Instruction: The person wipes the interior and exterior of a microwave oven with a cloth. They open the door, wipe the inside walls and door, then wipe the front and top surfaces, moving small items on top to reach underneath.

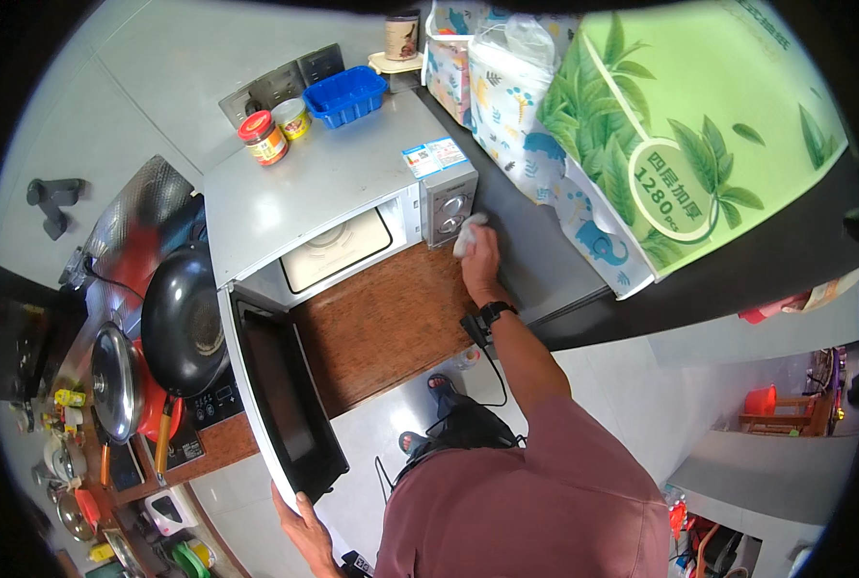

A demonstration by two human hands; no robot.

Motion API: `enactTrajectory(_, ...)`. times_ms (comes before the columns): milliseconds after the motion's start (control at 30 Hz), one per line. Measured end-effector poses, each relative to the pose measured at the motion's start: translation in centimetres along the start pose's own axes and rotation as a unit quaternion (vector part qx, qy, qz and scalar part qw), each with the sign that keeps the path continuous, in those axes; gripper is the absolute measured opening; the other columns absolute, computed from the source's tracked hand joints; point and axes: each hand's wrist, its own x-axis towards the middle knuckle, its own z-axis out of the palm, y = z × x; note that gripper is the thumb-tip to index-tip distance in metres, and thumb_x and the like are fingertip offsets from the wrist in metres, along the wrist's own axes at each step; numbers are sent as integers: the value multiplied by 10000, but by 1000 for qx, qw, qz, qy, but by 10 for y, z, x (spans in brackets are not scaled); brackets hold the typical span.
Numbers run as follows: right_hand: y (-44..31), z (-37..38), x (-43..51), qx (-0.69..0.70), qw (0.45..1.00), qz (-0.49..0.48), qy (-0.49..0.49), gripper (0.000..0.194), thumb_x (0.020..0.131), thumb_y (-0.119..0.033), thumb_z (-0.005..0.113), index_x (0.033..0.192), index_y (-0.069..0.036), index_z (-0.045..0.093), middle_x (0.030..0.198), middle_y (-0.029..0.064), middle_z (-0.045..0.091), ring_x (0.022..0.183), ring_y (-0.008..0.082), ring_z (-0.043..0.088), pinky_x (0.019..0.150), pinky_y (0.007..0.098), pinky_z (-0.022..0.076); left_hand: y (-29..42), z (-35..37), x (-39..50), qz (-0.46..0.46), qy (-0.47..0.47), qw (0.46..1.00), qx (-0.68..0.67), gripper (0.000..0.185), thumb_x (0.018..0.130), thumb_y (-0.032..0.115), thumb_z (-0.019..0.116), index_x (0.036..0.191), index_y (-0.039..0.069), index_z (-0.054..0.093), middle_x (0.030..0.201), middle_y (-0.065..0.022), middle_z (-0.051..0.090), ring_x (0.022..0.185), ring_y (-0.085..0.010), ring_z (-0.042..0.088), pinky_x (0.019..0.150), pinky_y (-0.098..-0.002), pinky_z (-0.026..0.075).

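Note:
A grey microwave oven stands on a brown countertop with its door swung wide. My left hand grips the door's free edge, with the thumb on the inner side and the fingers partly hidden behind it. In my right hand is a crumpled white cloth or tissue, just beside the control panel with its two round knobs. Whether the cloth touches the panel's side is unclear. Through the opening, the pale cavity is partly visible.
On the microwave stand a red-lidded jar, a small yellow can and a blue plastic basket. A black wok and a lidded pot are at left. A large green tissue package sits at right.

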Motion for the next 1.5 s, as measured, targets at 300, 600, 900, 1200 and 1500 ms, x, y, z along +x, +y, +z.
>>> enactTrajectory(300,9,18,10,-29,982,158,-96,403,858,97,618,1239,-18,553,1203,208,584,1156,463,573,975,510,493,1,2,-2,0,-6,1000,0,521,1080,191,532,1537,-38,429,1358,-280,624,1206,-362,619,1066,-452,478)
enactTrajectory(600,-41,12,43,22,992,-24,123,350,878,54,591,1223,7,559,1232,240,552,1166,455,535,1038,497,435,0,-3,0,-11,-13,1000,-12,522,1084,203,534,1535,-37,429,1329,-282,636,1181,-350,626,1059,-449,478)
enactTrajectory(900,-80,-20,58,-45,978,-203,15,304,853,74,603,1136,-22,654,1171,173,621,1092,410,553,952,489,465,-10,-1,2,24,-12,1000,-12,512,1075,177,534,1527,-41,431,1239,-304,671,1103,-360,659,1009,-447,494)
enactTrajectory(1200,-51,9,46,-187,924,-334,-5,308,854,55,658,1138,-62,649,1221,141,587,1059,356,573,916,457,514,2,-4,-2,-30,-30,998,-56,512,1095,230,533,1514,-54,456,1356,-262,629,1218,-294,594,1087,-412,440)
enactTrajectory(1500,-49,-1,-2,-68,962,-254,-69,310,873,100,622,1167,-1,630,1159,187,566,1089,421,565,952,486,505,1,-2,-1,-7,-16,999,-40,491,1041,136,563,1496,-20,467,1130,-314,697,956,-398,699,917,-442,530)
